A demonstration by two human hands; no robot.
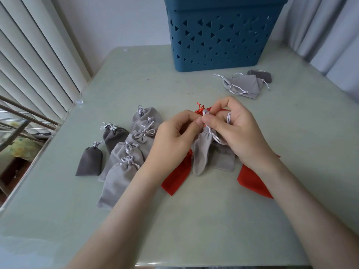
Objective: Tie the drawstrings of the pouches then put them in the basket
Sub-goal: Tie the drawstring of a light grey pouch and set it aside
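Note:
At the table's middle, my left hand (pixel 174 136) and my right hand (pixel 237 131) both pinch the white drawstring of a light grey pouch (pixel 202 154) whose body hangs down toward the table. A loop of the string wraps round a right finger. Beneath the hands lie red pouches (pixel 174 179), one showing at the right (pixel 252 181), and another grey pouch (pixel 223 158). Several grey pouches with knotted strings (pixel 124 158) lie in a cluster at the left. The blue basket (pixel 221 35) with triangle cut-outs stands at the table's far edge.
Two or three grey pouches with loose strings (pixel 244 85) lie in front of the basket's right corner. White blinds (pixel 35 61) run along the left. The table's left edge (pixel 44 144) drops to a railing, and curtains hang at the right.

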